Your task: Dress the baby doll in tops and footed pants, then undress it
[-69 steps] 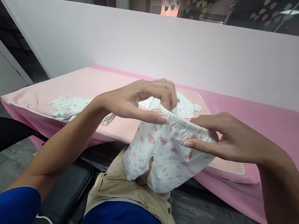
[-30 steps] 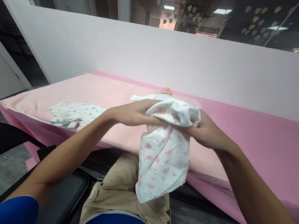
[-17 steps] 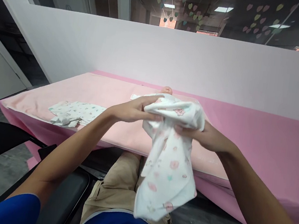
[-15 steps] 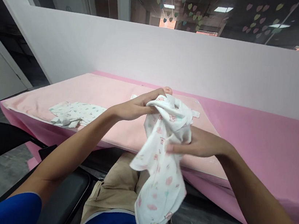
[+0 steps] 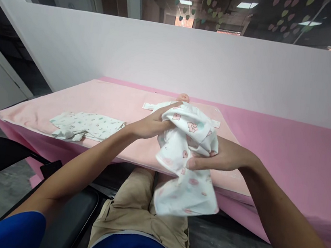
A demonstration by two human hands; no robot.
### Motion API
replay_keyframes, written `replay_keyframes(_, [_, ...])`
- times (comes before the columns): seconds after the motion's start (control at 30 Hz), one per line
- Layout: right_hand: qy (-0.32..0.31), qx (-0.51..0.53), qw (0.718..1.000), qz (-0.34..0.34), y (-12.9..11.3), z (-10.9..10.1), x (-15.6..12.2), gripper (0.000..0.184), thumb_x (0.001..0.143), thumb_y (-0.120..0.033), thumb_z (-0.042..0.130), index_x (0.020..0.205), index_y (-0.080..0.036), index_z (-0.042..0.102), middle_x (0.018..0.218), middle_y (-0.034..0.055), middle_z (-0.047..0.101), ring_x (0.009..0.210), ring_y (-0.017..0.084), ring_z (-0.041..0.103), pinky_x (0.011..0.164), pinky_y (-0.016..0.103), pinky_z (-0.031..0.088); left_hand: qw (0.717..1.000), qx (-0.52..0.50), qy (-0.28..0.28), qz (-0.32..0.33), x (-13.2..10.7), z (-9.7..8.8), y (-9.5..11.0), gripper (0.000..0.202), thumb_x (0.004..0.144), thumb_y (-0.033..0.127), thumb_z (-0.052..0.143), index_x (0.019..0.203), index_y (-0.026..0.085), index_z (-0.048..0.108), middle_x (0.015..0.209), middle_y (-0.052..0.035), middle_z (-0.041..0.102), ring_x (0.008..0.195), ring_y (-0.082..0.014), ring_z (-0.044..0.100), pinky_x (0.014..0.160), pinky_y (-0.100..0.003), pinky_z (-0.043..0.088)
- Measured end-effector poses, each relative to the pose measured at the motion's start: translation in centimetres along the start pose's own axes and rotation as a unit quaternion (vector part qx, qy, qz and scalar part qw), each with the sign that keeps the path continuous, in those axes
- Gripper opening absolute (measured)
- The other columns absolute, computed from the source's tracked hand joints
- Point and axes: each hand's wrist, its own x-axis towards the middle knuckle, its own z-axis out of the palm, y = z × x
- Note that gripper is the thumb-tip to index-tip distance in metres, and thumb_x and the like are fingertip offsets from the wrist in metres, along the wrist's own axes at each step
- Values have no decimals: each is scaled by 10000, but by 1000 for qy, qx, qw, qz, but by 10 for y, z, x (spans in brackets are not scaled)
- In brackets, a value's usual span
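Note:
A white baby garment (image 5: pixel 185 195) with pink bear prints hangs bunched in the air between my two hands, over the table's front edge. My left hand (image 5: pixel 157 123) grips its upper left part, the thumb in under the folds. Lower on the right, my right hand (image 5: pixel 224 154) is closed on the cloth, thumb on the near side and the other fingers hidden behind it. Beyond the garment lies a doll, its head (image 5: pixel 183 97) showing and most of its body hidden. White sleeves (image 5: pixel 148 106) stick out on both sides of it.
A second printed white baby garment (image 5: pixel 92 125) lies on the pink padded mat (image 5: pixel 120 97) at left. Pink cloth (image 5: pixel 286 156) covers the table, with a white wall (image 5: pixel 210 64) behind. A black chair (image 5: pixel 70 217) stands at my lower left.
The garment's hanging lower end has swung up and slightly right. My right hand has shifted a little right with it; more of the doll's left-side sleeve shows.

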Motion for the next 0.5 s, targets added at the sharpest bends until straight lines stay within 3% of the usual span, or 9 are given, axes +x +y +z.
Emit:
replay_keyframes(0.13, [100,34,993,-61,7,-1,-3,406,921,-450,816,1264,-257,714,1125,43,715,1044,220,669,873,336,594,994,-22,-79,-70,-8,0,-5,515,855,648,790,1045,174,724,958,-77,721,951,-237,711,803,-337,604])
replay_keyframes(0.2, [146,68,985,-57,13,0,-5,436,951,-497,771,1326,-287,696,1229,59,708,1144,249,660,942,372,594,988,-42,-117,-92,-12,-3,-9,567,746,640,883,1029,169,739,947,-80,734,932,-256,719,773,-348,609])
replay_keyframes(0.27, [152,80,985,-32,19,2,-7,446,963,-512,754,1339,-282,690,1240,68,710,1152,253,660,964,385,594,988,-63,-107,-96,-16,-4,-12,576,737,628,898,1049,171,741,962,-86,745,944,-261,723,782,-352,613])
replay_keyframes(0.33, [107,78,991,-7,24,4,-8,430,963,-493,762,1305,-240,701,1166,70,726,1082,236,673,934,375,601,991,-85,-54,-92,-18,-2,-15,552,828,650,822,1082,169,732,990,-94,751,945,-247,725,779,-334,605])
replay_keyframes(0.4, [23,87,996,6,27,3,-7,443,934,-486,798,1256,-192,714,1083,68,734,1004,221,684,882,361,609,990,-102,-12,-102,-19,2,-18,543,906,663,740,1103,157,722,1024,-104,754,940,-232,726,776,-316,596])
replay_keyframes(0.5, [-44,104,993,17,36,-6,-3,534,864,-486,860,1272,-173,715,1074,79,740,1009,239,704,851,360,617,984,-93,-17,-148,-20,3,-23,536,930,646,723,1108,141,724,1040,-118,762,921,-222,725,767,-308,594])
